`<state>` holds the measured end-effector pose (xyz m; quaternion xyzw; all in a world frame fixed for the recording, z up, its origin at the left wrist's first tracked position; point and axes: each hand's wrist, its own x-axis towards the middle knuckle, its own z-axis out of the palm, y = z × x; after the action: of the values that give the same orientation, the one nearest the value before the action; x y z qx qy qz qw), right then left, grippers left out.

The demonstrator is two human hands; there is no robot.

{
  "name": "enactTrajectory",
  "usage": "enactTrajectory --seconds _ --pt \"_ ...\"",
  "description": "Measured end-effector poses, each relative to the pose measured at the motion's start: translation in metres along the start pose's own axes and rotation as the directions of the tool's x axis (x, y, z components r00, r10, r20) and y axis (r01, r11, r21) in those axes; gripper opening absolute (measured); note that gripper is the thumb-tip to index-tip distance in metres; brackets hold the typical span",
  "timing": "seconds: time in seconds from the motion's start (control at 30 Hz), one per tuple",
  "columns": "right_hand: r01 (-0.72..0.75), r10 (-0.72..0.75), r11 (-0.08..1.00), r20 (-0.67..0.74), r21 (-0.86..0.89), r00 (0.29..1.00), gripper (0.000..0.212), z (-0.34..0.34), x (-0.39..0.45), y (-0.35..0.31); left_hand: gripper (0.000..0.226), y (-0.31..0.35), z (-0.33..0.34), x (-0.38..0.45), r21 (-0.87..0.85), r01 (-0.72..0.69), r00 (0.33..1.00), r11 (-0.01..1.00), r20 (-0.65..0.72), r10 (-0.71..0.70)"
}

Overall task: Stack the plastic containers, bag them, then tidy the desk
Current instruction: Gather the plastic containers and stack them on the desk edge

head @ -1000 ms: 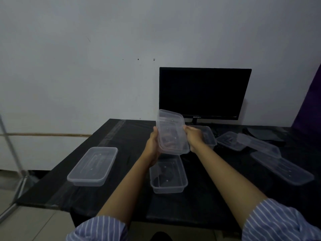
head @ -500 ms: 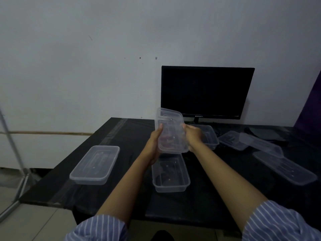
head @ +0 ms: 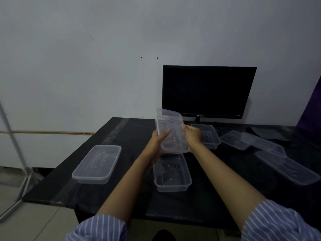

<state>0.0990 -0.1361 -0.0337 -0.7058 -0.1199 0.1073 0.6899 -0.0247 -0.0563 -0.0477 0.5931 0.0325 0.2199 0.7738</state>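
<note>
Little changed since a moment ago: clear rectangular plastic container point(head: 171, 134) still raised, tilted, above the black desk point(head: 217, 192). Gripped at opposite long sides by left hand point(head: 157, 142) and right hand point(head: 192, 136), fingers curled around its walls, both arms outstretched. Counted on the desk: six more clear containers, one directly beneath point(head: 172, 173). One black monitor point(head: 208, 91) behind.
</note>
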Motion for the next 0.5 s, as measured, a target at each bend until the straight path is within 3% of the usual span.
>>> enactTrajectory --seconds 0.23,0.37,0.5 --pt "0.112 -0.108 0.991 0.062 -0.072 0.992 0.033 -0.004 -0.009 -0.004 0.055 0.002 -0.001 -0.005 -0.048 -0.028 0.999 0.998 0.027 0.03" --pt "0.12 -0.083 0.97 0.178 -0.209 0.981 0.057 -0.004 -0.013 -0.003 0.07 0.008 0.002 -0.01 -0.066 -0.047 0.998 0.997 0.03 0.049" --pt "0.123 -0.087 0.942 0.128 -0.312 0.988 0.07 -0.002 -0.019 -0.002 0.048 0.01 0.002 -0.012 -0.03 -0.022 0.999 0.999 0.043 0.023"
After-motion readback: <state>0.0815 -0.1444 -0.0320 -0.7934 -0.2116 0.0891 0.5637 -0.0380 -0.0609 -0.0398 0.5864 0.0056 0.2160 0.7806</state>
